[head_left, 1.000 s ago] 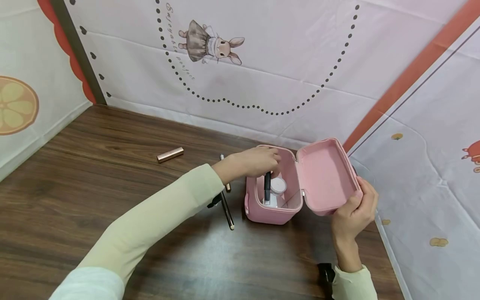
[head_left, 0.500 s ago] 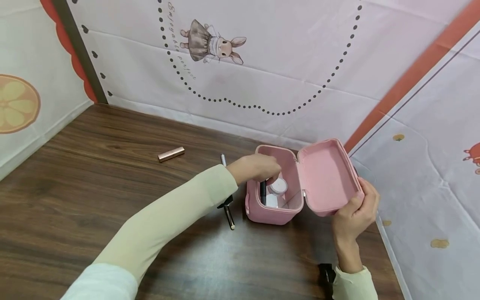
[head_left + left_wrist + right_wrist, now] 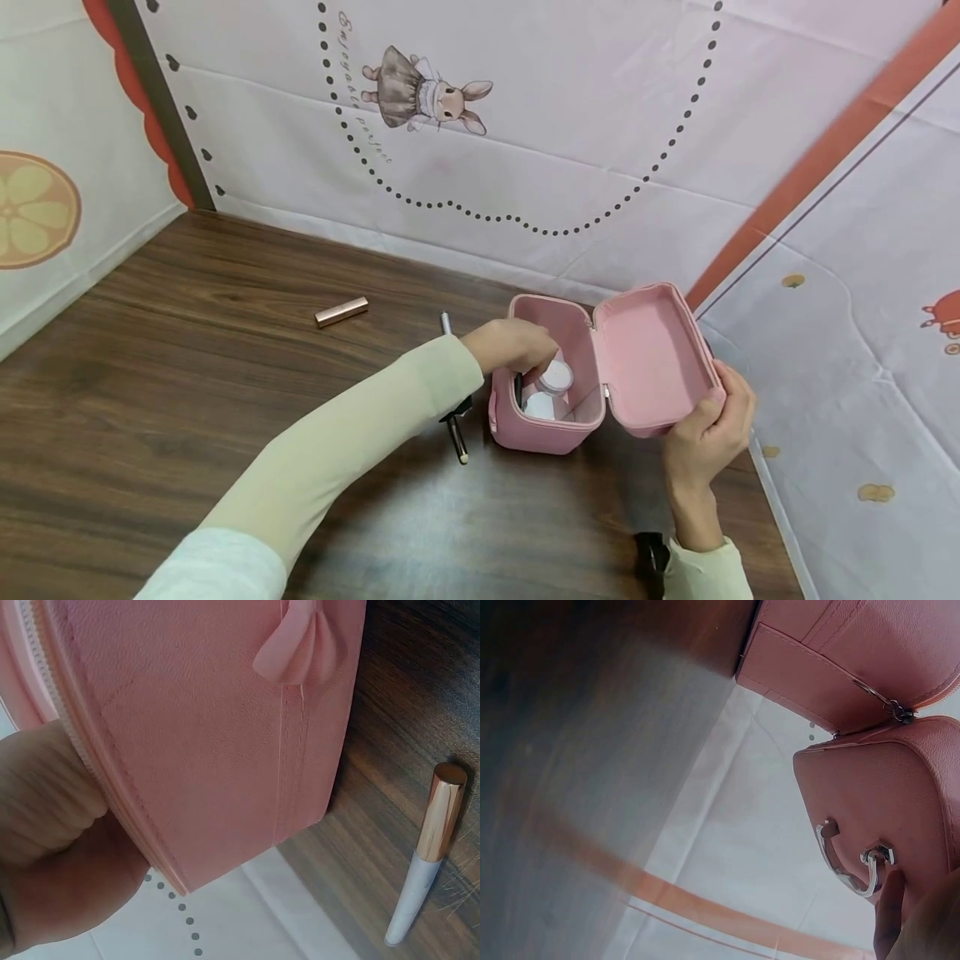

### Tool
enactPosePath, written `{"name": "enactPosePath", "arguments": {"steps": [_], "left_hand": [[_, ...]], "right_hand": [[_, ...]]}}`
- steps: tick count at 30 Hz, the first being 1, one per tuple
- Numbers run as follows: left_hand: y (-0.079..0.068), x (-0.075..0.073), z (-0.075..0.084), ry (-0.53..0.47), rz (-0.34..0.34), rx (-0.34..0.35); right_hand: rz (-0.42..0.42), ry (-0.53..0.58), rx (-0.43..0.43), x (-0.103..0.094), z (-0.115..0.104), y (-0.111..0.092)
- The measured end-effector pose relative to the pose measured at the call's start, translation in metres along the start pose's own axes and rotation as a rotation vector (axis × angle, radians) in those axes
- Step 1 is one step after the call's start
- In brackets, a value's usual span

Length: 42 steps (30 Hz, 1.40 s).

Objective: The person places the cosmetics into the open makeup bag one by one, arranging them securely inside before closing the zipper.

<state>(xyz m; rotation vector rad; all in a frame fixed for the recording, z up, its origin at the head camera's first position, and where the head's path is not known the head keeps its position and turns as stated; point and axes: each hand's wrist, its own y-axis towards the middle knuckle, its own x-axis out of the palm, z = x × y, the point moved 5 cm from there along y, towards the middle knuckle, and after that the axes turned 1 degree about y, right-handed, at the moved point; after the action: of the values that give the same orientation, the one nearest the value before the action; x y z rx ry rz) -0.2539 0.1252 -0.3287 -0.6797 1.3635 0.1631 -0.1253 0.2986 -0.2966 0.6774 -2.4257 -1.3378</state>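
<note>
A pink cosmetic case (image 3: 536,437) stands unzipped on the table, its lid (image 3: 651,358) swung out to the right. My left hand (image 3: 513,343) reaches down inside it, over a slim black makeup tube (image 3: 518,390) beside the inner wall; its fingertips are mostly hidden. Next to those fingers lie a white round jar (image 3: 556,377) and another white item (image 3: 539,407). My right hand (image 3: 708,425) grips the lid's outer edge, thumb on the inside. In the right wrist view, a finger (image 3: 889,907) touches the lid near its carry handle (image 3: 844,862).
A rose-gold lipstick tube (image 3: 341,312) lies at the left. Left of the case are a gold-capped tube (image 3: 427,847) and a dark pen with a pale tip (image 3: 459,442), partly behind the left forearm. Printed cloth walls (image 3: 570,108) border the table.
My left hand has gone lower into the case, and the black makeup tube has shifted down and left with it. The right hand stays on the lid.
</note>
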Motion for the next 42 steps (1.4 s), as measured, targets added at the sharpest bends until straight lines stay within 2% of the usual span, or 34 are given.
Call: {"name": "enactPosePath", "arguments": {"steps": [7, 11, 12, 15, 18, 19, 22, 27, 32, 42], "left_hand": [[0.005, 0.004, -0.002, -0.036, -0.029, -0.099], [0.008, 0.005, -0.003, -0.042, -0.046, -0.109], [0.016, 0.01, -0.006, -0.051, -0.045, -0.109], [0.018, 0.011, -0.007, -0.042, -0.05, -0.117], [0.017, 0.014, -0.008, -0.039, -0.061, -0.141], [0.009, 0.01, -0.005, -0.03, -0.069, -0.149], [0.007, 0.013, -0.005, -0.025, -0.082, -0.166], [0.006, 0.01, -0.005, -0.002, -0.062, -0.168], [0.008, 0.008, -0.004, 0.021, -0.055, -0.158], [0.012, 0.009, 0.0, 0.097, -0.119, -0.119]], "right_hand": [[0.007, -0.004, 0.0, 0.0, 0.001, -0.002], [0.003, -0.016, -0.001, 0.0, 0.012, -0.003], [0.004, -0.017, 0.0, 0.0, 0.016, -0.003], [0.004, -0.015, 0.001, 0.001, 0.024, -0.004], [0.003, -0.014, 0.003, 0.001, 0.023, -0.005], [0.002, -0.011, 0.003, 0.002, 0.021, -0.006], [-0.006, -0.003, 0.003, 0.003, 0.01, -0.007], [-0.001, 0.006, 0.0, 0.005, -0.004, -0.004], [0.009, 0.013, -0.001, 0.004, -0.004, 0.0], [0.017, 0.006, -0.003, 0.002, -0.003, 0.004]]}}
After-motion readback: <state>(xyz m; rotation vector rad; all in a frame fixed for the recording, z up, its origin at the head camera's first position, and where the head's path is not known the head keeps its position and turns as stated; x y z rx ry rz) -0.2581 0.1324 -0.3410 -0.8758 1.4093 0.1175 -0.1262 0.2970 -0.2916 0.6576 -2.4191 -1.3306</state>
